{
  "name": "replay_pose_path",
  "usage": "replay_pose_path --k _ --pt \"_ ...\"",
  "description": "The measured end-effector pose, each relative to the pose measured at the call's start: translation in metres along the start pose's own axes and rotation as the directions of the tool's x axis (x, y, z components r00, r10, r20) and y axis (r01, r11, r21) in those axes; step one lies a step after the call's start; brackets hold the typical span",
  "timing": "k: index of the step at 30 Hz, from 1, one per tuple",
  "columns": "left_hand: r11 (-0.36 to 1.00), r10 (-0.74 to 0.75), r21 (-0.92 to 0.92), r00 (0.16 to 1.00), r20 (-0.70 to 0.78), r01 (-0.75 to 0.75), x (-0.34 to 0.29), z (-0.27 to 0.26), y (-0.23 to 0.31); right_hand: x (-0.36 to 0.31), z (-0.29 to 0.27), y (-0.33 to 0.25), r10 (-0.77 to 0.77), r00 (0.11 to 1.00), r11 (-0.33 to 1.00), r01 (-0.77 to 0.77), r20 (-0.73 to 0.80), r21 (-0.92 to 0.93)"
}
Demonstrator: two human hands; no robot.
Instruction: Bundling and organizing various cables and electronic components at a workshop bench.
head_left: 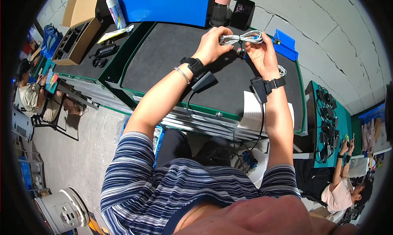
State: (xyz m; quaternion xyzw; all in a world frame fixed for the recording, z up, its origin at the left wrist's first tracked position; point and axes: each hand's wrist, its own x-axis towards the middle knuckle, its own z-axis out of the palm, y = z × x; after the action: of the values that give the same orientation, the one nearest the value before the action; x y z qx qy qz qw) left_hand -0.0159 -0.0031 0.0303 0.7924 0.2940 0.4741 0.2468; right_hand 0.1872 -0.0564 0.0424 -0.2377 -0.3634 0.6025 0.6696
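A coiled silver-white cable, bound at its middle with a black tie, is held level between my two hands above the dark bench mat. My left hand grips the left end of the coil with thumb and fingers. At its other end, my right hand pinches the loops. A small plug-like piece shows just below the tie; its exact kind is unclear. Another pale cable coil lies beside my right wrist, partly hidden by it. Black wired units are strapped to both wrists.
Behind the hands are a blue bin, a pink-lidded bottle, a dark display and a blue panel. Lined paper lies under my right forearm. An open carton stands left. Other people sit at both sides.
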Motion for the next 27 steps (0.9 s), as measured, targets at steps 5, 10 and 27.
replay_pose_path --k 5,10,27 --pt "0.997 0.066 0.037 0.996 -0.068 -0.064 -0.001 -0.002 0.005 -0.002 0.002 0.001 -0.022 0.999 0.999 0.023 -0.024 0.030" --pt "0.979 -0.092 -0.166 0.981 0.169 0.120 0.000 0.001 0.002 -0.001 0.001 -0.005 -0.050 0.997 0.993 0.042 0.066 0.109" --pt "0.683 -0.241 -0.653 0.945 0.220 0.326 0.006 -0.006 0.000 -0.006 0.001 0.011 0.023 0.997 0.836 0.019 0.069 -0.549"
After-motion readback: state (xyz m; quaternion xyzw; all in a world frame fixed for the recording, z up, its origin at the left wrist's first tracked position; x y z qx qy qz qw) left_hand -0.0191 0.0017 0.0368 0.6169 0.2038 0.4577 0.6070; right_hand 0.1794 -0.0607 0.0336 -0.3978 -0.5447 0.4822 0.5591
